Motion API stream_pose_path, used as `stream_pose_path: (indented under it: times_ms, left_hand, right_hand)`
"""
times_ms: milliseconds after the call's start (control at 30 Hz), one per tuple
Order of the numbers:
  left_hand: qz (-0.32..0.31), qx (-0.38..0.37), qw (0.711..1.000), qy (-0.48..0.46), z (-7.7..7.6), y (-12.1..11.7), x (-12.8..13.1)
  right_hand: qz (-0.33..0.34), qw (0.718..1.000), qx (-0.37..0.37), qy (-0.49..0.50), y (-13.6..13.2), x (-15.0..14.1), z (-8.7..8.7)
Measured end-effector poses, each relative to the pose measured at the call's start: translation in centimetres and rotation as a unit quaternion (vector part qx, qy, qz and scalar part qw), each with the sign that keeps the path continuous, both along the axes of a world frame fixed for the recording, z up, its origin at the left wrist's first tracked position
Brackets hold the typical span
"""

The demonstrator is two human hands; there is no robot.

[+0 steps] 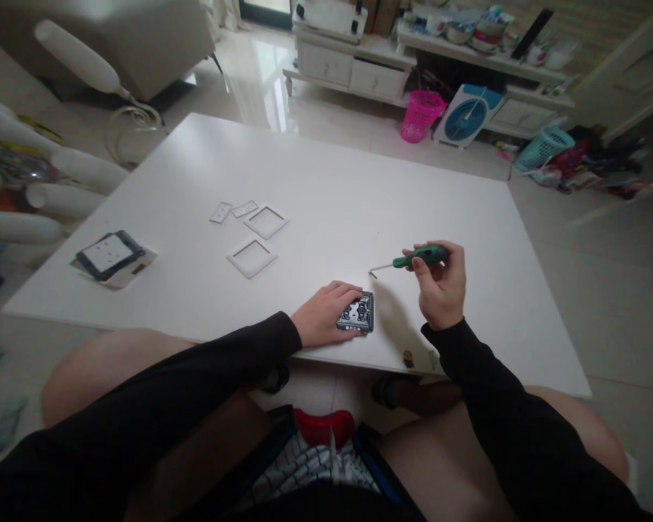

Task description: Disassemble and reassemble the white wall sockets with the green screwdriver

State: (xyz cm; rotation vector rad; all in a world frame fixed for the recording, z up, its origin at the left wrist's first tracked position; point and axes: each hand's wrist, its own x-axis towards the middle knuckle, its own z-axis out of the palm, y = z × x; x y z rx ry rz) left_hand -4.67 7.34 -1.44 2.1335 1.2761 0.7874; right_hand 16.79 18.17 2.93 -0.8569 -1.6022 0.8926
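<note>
My left hand (pixel 326 312) grips a dark grey wall socket body (pixel 358 313) by its sides, near the front edge of the white table (pixel 326 174). Between the fingers of my right hand (pixel 442 286) is a screwdriver (pixel 420 257) with a green and black handle. Its shaft points left, and a small metal piece (pixel 373 275), perhaps a screw, shows at the tip. That tip is apart from the socket body, above and to its right. A small yellow and dark part (pixel 408 359) lies at the table's front edge, below my right hand.
Two white square frames (pixel 252 258) and two small white plates (pixel 220 212) lie left of centre. Farther left, a white-faced socket (pixel 109 254) rests on a flat package (pixel 133 272). Beyond the table stand a pink basket (pixel 421 116) and a blue fan (pixel 466 116).
</note>
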Motion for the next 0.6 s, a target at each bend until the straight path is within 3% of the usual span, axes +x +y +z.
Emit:
stream_pose_path:
  times_ms: [233, 600]
  left_hand:
    - [-0.014, -0.006, 0.999, 0.036, 0.5, 0.6, -1.8]
    - [-0.015, -0.052, 0.997, 0.058, 0.5, 0.8, -2.6]
  right_hand:
    - [-0.003, 1.0, 0.017, 0.002, -0.1, 0.1, -0.1]
    - [-0.025, 0.997, 0.051, 0.059, -1.2, 0.2, 2.0]
